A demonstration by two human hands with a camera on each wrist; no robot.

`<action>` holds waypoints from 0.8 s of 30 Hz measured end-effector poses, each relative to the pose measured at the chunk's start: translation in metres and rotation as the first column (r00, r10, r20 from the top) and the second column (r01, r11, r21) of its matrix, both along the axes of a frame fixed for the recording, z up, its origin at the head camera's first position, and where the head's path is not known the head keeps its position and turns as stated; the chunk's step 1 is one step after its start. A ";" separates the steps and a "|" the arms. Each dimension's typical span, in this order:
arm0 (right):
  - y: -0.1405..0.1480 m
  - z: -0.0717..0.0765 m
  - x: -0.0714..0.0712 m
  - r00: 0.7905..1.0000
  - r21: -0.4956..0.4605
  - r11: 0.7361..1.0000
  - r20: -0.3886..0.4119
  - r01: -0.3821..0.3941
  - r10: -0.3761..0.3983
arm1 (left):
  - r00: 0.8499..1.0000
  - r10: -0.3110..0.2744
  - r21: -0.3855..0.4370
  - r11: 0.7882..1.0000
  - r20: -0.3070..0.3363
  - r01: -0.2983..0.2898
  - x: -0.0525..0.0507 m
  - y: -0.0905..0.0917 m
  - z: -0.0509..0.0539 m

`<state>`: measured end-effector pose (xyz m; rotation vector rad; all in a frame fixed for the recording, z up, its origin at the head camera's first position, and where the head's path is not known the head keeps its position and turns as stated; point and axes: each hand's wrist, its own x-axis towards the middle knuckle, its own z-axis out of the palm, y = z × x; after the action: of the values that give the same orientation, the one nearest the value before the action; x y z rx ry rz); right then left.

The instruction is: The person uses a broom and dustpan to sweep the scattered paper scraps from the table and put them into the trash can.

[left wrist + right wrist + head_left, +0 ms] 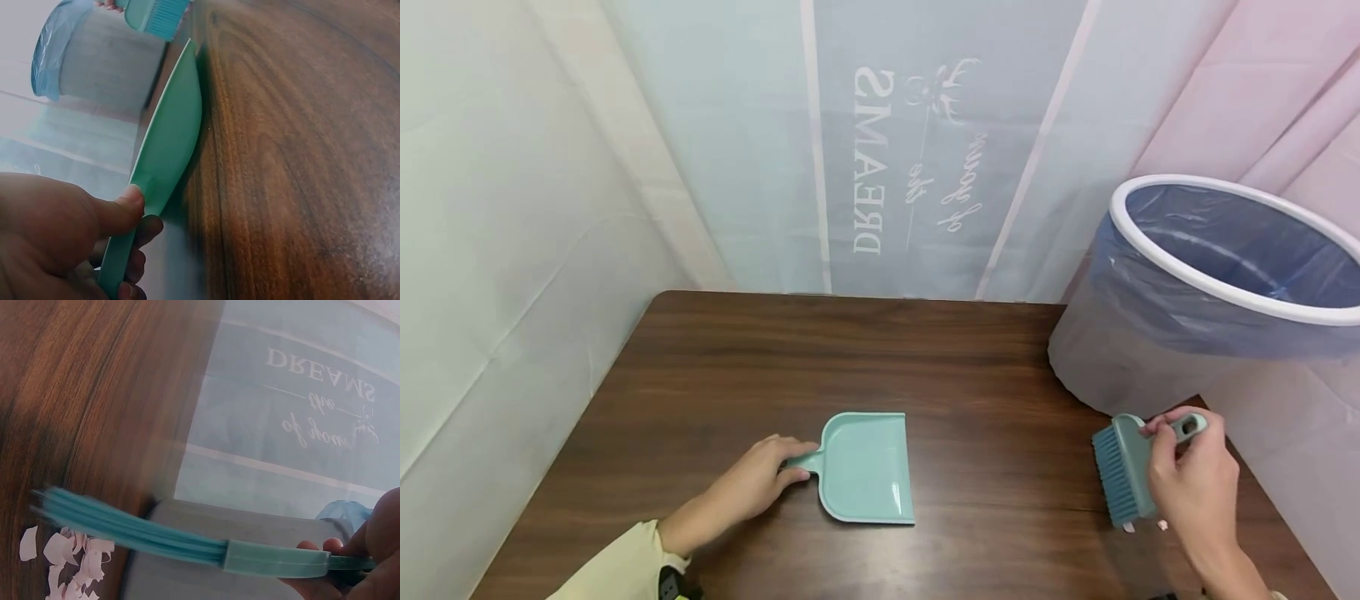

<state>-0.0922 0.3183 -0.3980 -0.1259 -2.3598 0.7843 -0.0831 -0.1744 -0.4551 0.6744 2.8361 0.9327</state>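
My left hand (752, 479) grips the short handle of a mint-green dustpan (865, 468), whose straight edge faces right over the brown table. In the left wrist view, thumb and fingers close round the handle of the dustpan (172, 128). At the right, my right hand (1198, 475) holds a green brush (1123, 471) by its handle, with the blue-green bristles pointing left. Pale pink scraps (78, 562) lie beside the bristles in the right wrist view; in the head view the brush and hand mostly hide them.
A grey bin (1112, 358) with a white rim and a blue liner stands at the table's back right corner. Printed curtain cloth (775, 150) hangs behind the wooden table (985, 375), and pale cloth covers the left and right sides.
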 end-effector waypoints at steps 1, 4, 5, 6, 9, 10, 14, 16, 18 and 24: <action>0.001 0.001 0.002 1.000 -0.005 1.000 -0.001 0.006 -0.006 | 1.000 -0.006 -0.002 1.000 -0.006 0.006 -0.001 0.001 0.000; 0.002 0.007 0.005 1.000 -0.014 1.000 -0.018 0.016 -0.017 | 1.000 -0.018 -0.004 1.000 -0.022 0.018 -0.002 0.003 0.001; 0.003 0.009 0.005 1.000 -0.020 1.000 -0.021 0.020 -0.020 | 1.000 -0.017 -0.004 1.000 -0.022 0.017 -0.002 0.003 0.001; 0.004 0.011 0.006 0.999 -0.023 0.999 -0.025 0.023 -0.024 | 1.000 -0.015 -0.002 1.000 -0.020 0.015 -0.002 0.003 0.001; 0.010 0.017 0.004 0.999 -0.028 0.999 -0.028 0.033 -0.034 | 1.000 -0.007 -0.002 1.000 -0.018 0.007 0.000 0.004 0.002; 0.012 0.019 0.003 0.999 -0.030 0.999 -0.028 0.035 -0.036 | 1.000 -0.003 -0.007 1.000 -0.019 0.003 0.000 0.004 0.002; 0.021 0.022 0.000 0.998 -0.025 0.999 -0.035 0.044 -0.045 | 1.000 0.029 -0.022 0.999 -0.004 -0.029 0.001 0.003 0.002; 0.026 0.021 0.000 0.998 -0.020 0.998 -0.036 0.055 -0.056 | 0.999 0.041 -0.026 0.999 0.009 -0.041 0.001 0.003 0.002; 0.030 0.020 0.001 0.997 -0.011 0.998 -0.036 0.063 -0.063 | 0.999 0.043 -0.026 0.999 0.021 -0.042 0.001 0.003 0.001; 0.035 0.010 0.007 0.999 0.059 0.997 -0.025 0.045 -0.044 | 0.999 0.037 -0.026 0.999 0.020 -0.036 0.002 0.005 0.002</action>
<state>-0.0853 0.3531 -0.3884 -0.1425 -2.3473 0.6898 -0.0813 -0.1689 -0.4533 0.6091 2.8465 0.9022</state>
